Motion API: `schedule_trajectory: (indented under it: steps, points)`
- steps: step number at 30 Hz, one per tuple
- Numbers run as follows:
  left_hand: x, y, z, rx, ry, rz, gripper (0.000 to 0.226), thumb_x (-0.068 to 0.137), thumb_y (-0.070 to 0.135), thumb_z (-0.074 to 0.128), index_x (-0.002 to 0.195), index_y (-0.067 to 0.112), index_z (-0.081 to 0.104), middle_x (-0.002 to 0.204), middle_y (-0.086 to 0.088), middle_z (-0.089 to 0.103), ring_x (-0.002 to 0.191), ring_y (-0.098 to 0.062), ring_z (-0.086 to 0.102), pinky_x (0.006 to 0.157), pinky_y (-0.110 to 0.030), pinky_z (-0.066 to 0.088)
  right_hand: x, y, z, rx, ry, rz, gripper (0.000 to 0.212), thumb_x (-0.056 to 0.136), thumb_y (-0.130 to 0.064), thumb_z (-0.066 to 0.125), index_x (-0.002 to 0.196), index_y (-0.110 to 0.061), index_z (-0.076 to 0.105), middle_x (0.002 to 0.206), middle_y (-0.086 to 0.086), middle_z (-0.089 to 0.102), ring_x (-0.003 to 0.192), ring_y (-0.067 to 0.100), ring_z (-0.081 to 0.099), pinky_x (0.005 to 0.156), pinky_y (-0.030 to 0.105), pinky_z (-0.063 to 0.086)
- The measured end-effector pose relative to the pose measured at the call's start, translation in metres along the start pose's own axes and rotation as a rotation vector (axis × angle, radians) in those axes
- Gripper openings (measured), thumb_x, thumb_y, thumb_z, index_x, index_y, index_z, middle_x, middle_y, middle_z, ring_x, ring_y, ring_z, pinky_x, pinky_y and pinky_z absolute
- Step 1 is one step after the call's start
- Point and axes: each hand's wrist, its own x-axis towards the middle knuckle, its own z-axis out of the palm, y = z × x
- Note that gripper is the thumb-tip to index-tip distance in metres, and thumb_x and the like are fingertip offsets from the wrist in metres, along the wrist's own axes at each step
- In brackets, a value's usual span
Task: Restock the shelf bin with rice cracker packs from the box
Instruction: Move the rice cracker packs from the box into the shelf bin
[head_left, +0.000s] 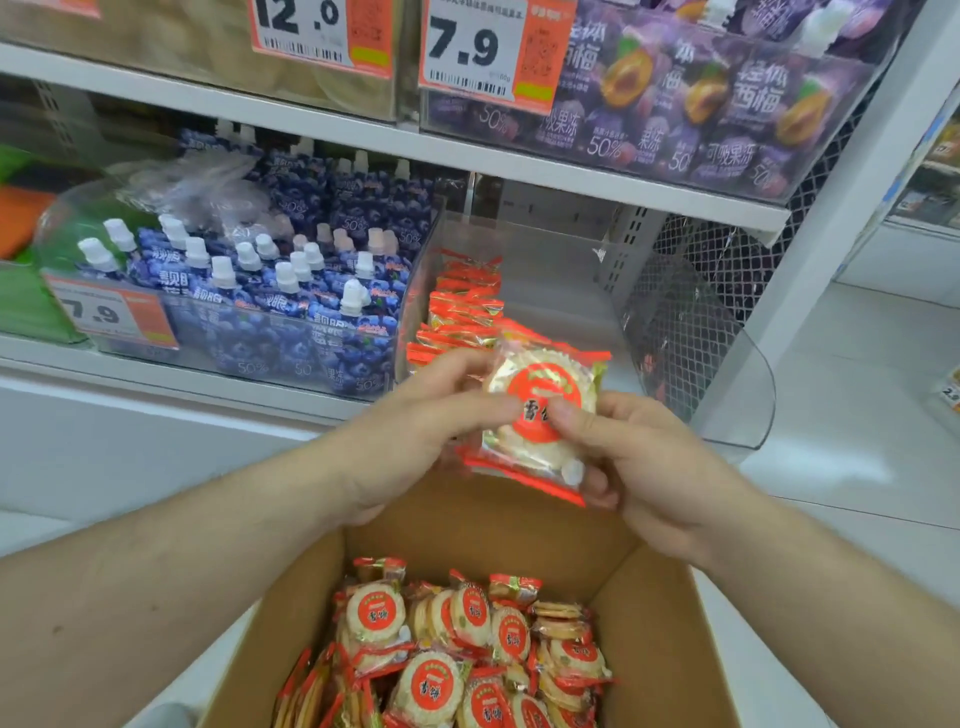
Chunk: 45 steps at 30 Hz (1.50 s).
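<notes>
Both hands' fingers pinch crinkly, round rice cracker packs (540, 415) over the cardboard box (654, 623).

Both forearms are bare, with no sleeves, and the left hand (410, 431) and right hand (649, 467) are ungloved.

round cracker pack (540, 415) upright above box (654, 623)

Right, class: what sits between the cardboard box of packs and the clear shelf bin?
In the head view, both hands, left and right, hold one rice cracker pack above the cardboard box, just before the clear shelf bin.
</notes>
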Motion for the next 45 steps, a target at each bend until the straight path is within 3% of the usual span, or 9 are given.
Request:
schedule_trajectory:
  steps: [2,5,9,20,24,31,35,40,45]
  points:
    - [0.020,0.011,-0.008,0.282,0.195,0.121,0.044,0.070,0.044,0.064,0.111,0.027,0.059,0.089,0.019,0.060,0.080,0.004,0.056,0.074,-0.021,0.042,0.020,-0.014,-0.014,0.072,0.089,-0.015,0.026,0.071,-0.033,0.071,0.079,-0.011,0.058,0.057,0.003,0.050,0.044,0.010,0.032,0.041,0.019,0.020]
    - [0.048,0.015,-0.021,0.923,0.494,0.381,0.039,0.079,0.041,0.063,0.116,0.027,0.056,0.109,0.011,0.045,0.099,-0.004,0.047,0.087,-0.024,0.038,0.067,-0.029,-0.041,-0.021,0.270,-0.065,0.018,0.085,-0.025,0.073,0.081,-0.013,0.061,0.057,0.001,0.053,0.042,0.009,0.036,0.038,0.018,0.025]
    - [0.076,0.001,-0.032,1.180,0.558,0.183,0.058,0.082,0.044,0.060,0.135,0.024,0.046,0.148,-0.005,0.026,0.137,-0.026,0.025,0.110,-0.043,0.025,0.145,-0.029,-0.074,-0.282,0.343,0.006,0.015,0.088,-0.026,0.073,0.091,-0.014,0.064,0.054,-0.002,0.060,0.041,0.007,0.045,0.039,0.020,0.030]
    - [0.083,-0.008,-0.034,1.181,0.533,0.135,0.064,0.094,0.041,0.046,0.148,0.011,0.030,0.162,-0.002,0.014,0.148,-0.016,0.012,0.117,-0.029,0.018,0.269,0.014,-0.073,-0.471,0.495,0.089,0.028,0.080,-0.014,0.078,0.063,-0.011,0.055,0.059,0.009,0.056,0.053,0.022,0.049,0.057,0.033,0.041]
    - [0.082,-0.009,-0.036,1.173,0.552,0.161,0.059,0.093,0.038,0.046,0.145,0.014,0.035,0.162,0.000,0.015,0.147,-0.014,0.018,0.113,-0.026,0.022,0.278,0.021,-0.070,-0.525,0.641,0.101,0.022,0.074,-0.022,0.081,0.081,-0.006,0.067,0.076,0.008,0.070,0.064,0.022,0.062,0.057,0.027,0.046]
    - [0.082,-0.010,-0.034,1.181,0.538,0.144,0.062,0.094,0.038,0.045,0.149,0.013,0.027,0.163,-0.001,0.010,0.148,-0.016,0.014,0.115,-0.029,0.020,0.299,0.024,-0.056,-0.742,0.588,0.135,0.009,0.073,-0.012,0.065,0.080,-0.006,0.065,0.081,0.007,0.068,0.067,0.025,0.061,0.045,0.023,0.037]
    - [0.082,-0.010,-0.034,1.177,0.526,0.145,0.063,0.095,0.037,0.044,0.149,0.012,0.026,0.163,-0.002,0.009,0.149,-0.017,0.013,0.116,-0.029,0.019,0.303,0.030,-0.065,-0.651,0.553,0.123,0.020,0.067,-0.008,0.072,0.085,0.000,0.069,0.085,0.017,0.073,0.070,0.029,0.066,0.064,0.039,0.057]
    - [0.082,-0.009,-0.034,1.192,0.513,0.123,0.065,0.094,0.040,0.046,0.150,0.014,0.025,0.163,-0.002,0.007,0.149,-0.018,0.011,0.117,-0.030,0.017,0.280,0.018,-0.059,-0.474,0.436,0.139,0.008,0.078,0.000,0.069,0.077,-0.005,0.063,0.082,0.015,0.066,0.071,0.024,0.059,0.062,0.035,0.048]
    - [0.078,-0.002,-0.035,1.231,0.472,0.106,0.069,0.092,0.041,0.049,0.151,0.015,0.024,0.162,-0.006,0.011,0.148,-0.020,0.011,0.121,-0.041,0.008,0.252,0.004,-0.059,-0.427,0.371,0.169,0.017,0.078,-0.004,0.076,0.093,0.003,0.073,0.086,0.016,0.071,0.072,0.021,0.057,0.059,0.030,0.045]
